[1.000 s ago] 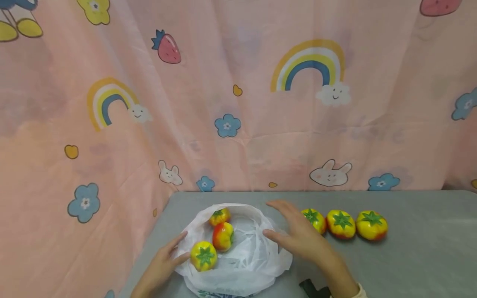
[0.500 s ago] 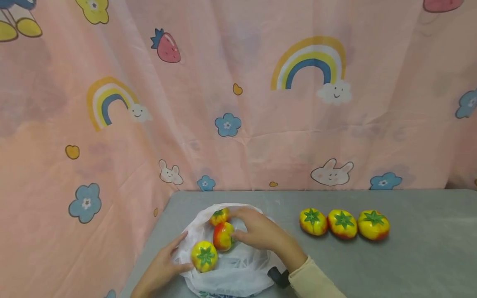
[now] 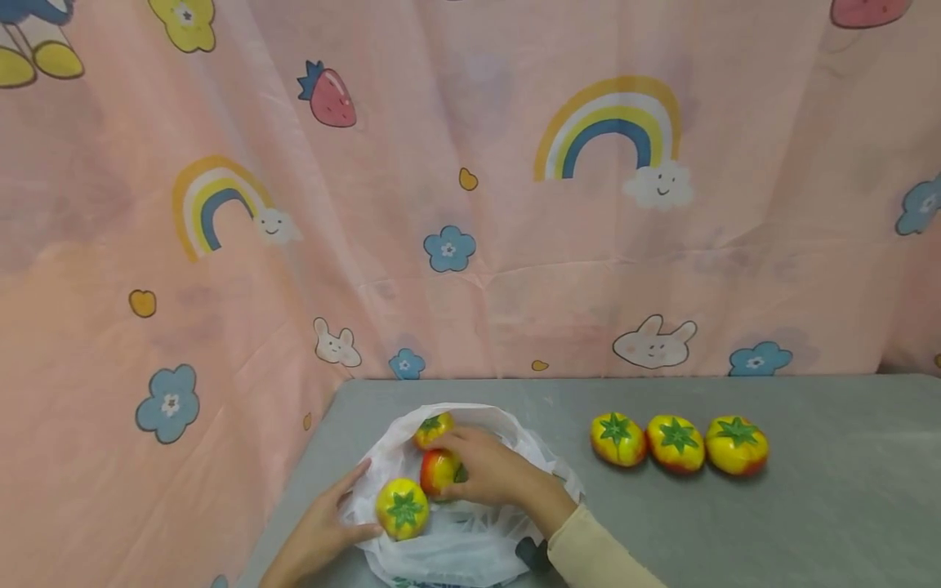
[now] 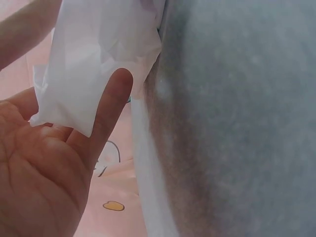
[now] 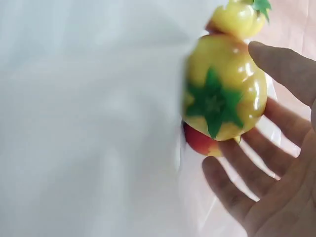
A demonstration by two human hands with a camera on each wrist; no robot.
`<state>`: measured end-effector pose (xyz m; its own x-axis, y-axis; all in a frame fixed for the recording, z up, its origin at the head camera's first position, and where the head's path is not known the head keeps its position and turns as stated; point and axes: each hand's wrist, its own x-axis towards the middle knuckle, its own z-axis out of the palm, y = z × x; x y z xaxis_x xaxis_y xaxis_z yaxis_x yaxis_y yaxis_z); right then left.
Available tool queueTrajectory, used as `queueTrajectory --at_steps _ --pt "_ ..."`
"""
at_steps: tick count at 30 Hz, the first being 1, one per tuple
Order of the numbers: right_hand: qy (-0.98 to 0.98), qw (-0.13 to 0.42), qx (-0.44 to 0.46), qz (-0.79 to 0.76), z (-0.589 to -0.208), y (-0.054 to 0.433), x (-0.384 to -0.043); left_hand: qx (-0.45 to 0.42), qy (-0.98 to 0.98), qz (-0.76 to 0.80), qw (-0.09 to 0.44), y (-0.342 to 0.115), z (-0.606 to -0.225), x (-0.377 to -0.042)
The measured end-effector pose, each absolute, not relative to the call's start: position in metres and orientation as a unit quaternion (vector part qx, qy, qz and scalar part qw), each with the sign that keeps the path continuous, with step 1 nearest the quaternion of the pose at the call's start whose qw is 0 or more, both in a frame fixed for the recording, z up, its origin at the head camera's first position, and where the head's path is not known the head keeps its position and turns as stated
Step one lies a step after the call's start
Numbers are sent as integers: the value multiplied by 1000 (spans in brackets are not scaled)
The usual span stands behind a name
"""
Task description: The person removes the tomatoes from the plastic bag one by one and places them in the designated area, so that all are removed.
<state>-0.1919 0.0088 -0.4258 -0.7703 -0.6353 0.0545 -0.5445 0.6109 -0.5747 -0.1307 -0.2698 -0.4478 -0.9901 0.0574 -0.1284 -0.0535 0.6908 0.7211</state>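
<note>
A white plastic bag (image 3: 441, 551) stands with its mouth open at the left of the table, with three yellow-and-red toy tomatoes inside. My right hand (image 3: 488, 469) reaches into it, thumb and fingers around the middle toy tomato (image 5: 215, 89). A front toy tomato (image 3: 402, 509) and a back one (image 3: 432, 429) sit beside that one. At the bag's left side, my left hand (image 3: 319, 523) has its fingers spread and fairly straight against the plastic. In the left wrist view, a fold of bag (image 4: 86, 64) hangs between the digits of this hand.
Three more toy tomatoes, left (image 3: 617, 439), middle (image 3: 675, 445) and right (image 3: 737, 446), stand in a row on the grey table (image 3: 823, 506), right of the bag. Behind the table hangs a pink patterned curtain (image 3: 507, 310). A dark device (image 3: 531, 555) shows below the right wrist.
My right hand has moved left from over the bag's right rim into the bag, and its fingers have come around the middle toy tomato. My left hand stays at the bag's left side.
</note>
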Motion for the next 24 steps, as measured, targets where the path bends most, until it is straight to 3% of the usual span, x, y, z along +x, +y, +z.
queueTrajectory --at_steps 11,24 --pt "911 138 -280 -271 -430 23 -181 4 910 409 73 -270 -447 -129" --pt "890 134 -279 -335 -440 26 -176 -22 913 398 89 -266 -443 -130"
